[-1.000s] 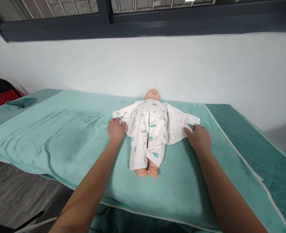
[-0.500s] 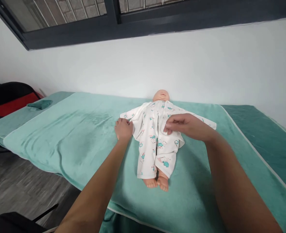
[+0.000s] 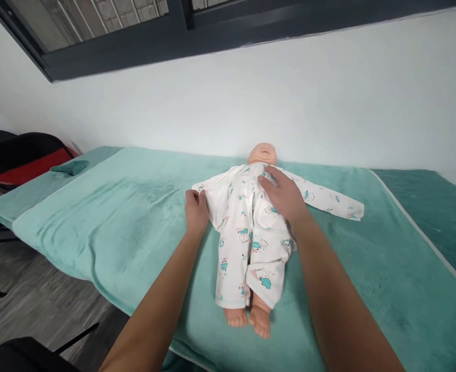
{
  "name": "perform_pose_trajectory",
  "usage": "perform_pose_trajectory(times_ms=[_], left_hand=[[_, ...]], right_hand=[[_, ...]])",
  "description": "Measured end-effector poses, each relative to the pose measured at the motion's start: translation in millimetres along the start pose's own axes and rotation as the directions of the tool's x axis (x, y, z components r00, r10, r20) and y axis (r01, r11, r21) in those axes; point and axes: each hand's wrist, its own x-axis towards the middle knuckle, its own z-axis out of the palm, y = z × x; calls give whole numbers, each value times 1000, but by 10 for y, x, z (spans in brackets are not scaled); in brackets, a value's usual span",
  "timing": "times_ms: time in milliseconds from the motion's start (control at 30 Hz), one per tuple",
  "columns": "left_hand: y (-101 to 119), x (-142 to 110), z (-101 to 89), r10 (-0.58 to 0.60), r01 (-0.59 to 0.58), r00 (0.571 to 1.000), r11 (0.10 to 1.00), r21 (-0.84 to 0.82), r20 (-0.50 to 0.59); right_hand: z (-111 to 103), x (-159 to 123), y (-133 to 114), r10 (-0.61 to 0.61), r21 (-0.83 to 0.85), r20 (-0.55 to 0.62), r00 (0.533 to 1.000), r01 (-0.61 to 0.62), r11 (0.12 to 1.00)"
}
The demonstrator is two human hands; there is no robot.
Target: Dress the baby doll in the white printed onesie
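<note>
A baby doll [image 3: 263,153] lies on its back on a mint green towel [image 3: 127,217], head toward the wall, bare feet toward me. It wears a white printed romper [image 3: 247,243] with both sleeves spread sideways. My right hand [image 3: 284,195] lies flat on the doll's chest, fingers stretched out over the romper's right front flap. My left hand [image 3: 197,211] rests at the romper's left edge beside the left sleeve, fingers curled on the cloth; whether it pinches the cloth I cannot tell.
The towel covers a table that has a darker green cover [image 3: 425,206] showing at the right. A small folded green cloth [image 3: 69,167] lies at the far left. A black and red chair [image 3: 22,160] stands beyond. A white wall runs behind the table.
My right hand has brought the romper's right flap across the doll's body and now presses it flat on the chest. The left hand has stayed at the left edge.
</note>
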Motion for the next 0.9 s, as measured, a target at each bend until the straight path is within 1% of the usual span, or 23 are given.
perform_pose_trajectory(times_ms=[33, 100, 167, 233, 300, 333, 367, 400, 467, 500, 533, 567, 600, 633, 667, 700, 767, 800, 833, 867, 900], left_hand=[[32, 2, 22, 5, -6, 1000, 993, -115, -9], [165, 9, 62, 7, -6, 1000, 948, -319, 3], [398, 1, 65, 51, -26, 998, 881, -472, 40], [690, -53, 20, 160, -117, 987, 828, -548, 32], [957, -173, -48, 306, -265, 952, 821, -506, -2], [1053, -257, -77, 388, -346, 922, 827, -444, 4], [1114, -351, -97, 475, -423, 878, 829, -366, 60], [1139, -449, -104, 559, -504, 816, 813, -291, 149], [1098, -629, -91, 678, -662, 660, 729, -177, 322], [1049, -702, -77, 713, -724, 589, 675, -146, 380], [994, -759, -66, 737, -766, 538, 630, -127, 410], [938, -801, -61, 752, -789, 512, 603, -118, 416], [887, -829, -64, 761, -796, 506, 593, -119, 406], [841, -844, -75, 767, -793, 515, 596, -126, 383], [799, -851, -92, 769, -783, 539, 607, -132, 344], [757, -851, -112, 765, -767, 575, 627, -133, 291], [668, -843, -150, 724, -714, 671, 689, -125, 160], [620, -836, -163, 682, -671, 724, 731, -125, 104], [572, -829, -170, 630, -618, 773, 774, -136, 70], [526, -823, -172, 577, -562, 815, 812, -160, 63], [486, -817, -170, 530, -509, 845, 840, -190, 77]], right_hand=[[-9, -12, -18, 14, -14, 22, 1000, -14, 1000], [-41, -20, -52, 44, -46, 47, 998, -42, 998], [-66, -17, -73, 63, -81, 56, 996, -58, 995], [-75, -14, -70, 71, -96, 61, 996, -65, 993], [-68, -12, -42, 52, -89, 52, 997, -48, 995], [-62, -10, -23, 29, -80, 39, 999, -26, 996], [-53, -7, -2, -6, -70, 22, 1000, 8, 998], [-44, -4, 17, -54, -61, 4, 999, 54, 997], [-25, 3, 44, -185, -52, -18, 983, 184, 982], [-17, 5, 49, -261, -55, -18, 965, 260, 964], [-11, 6, 48, -336, -60, -8, 942, 335, 940], [-8, 4, 42, -402, -67, 10, 916, 401, 913], [-7, 0, 29, -451, -78, 34, 892, 453, 888], [-9, -6, 13, -482, -95, 66, 874, 486, 869], [-13, -14, -7, -493, -121, 105, 864, 503, 856], [-17, -23, -28, -488, -154, 149, 860, 508, 847], [-21, -42, -67, -452, -233, 236, 860, 502, 833], [-18, -50, -83, -432, -270, 266, 862, 497, 825], [-10, -56, -96, -414, -303, 285, 865, 491, 817], [3, -59, -104, -400, -331, 288, 870, 482, 811], [20, -58, -110, -386, -355, 280, 879, 468, 809]])
